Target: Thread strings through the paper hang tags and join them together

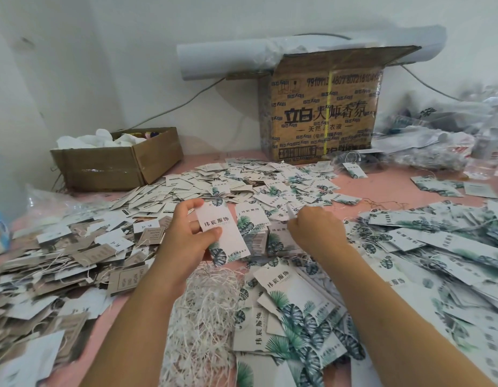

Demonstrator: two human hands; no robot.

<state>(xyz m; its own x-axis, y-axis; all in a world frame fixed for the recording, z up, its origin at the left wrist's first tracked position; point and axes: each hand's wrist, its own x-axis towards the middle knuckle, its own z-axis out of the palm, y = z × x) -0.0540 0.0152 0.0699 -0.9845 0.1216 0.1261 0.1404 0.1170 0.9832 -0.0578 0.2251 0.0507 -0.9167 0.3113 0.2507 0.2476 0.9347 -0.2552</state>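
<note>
Hang tag point(225, 233), long axis pointing away with its top leaning left, is pinched in the left hand's point(186, 238) grip above the strings point(208, 303) on the bench point(382, 180). The right hand point(315, 230) curls just to its right. I cannot tell whether that grip holds anything.

Plain white wall point(88, 51) behind a pink tabletop point(387, 181), with a tall printed carton point(323, 113) and a low open box point(116, 166).

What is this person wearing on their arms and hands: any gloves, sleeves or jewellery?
Nothing that shows. The left hand and right hand are bare: no gloves, and no rings on the fingers in view. The left forearm and right forearm are uncovered down to the picture's bottom edge, with no sleeve, watch or bracelet.
</note>
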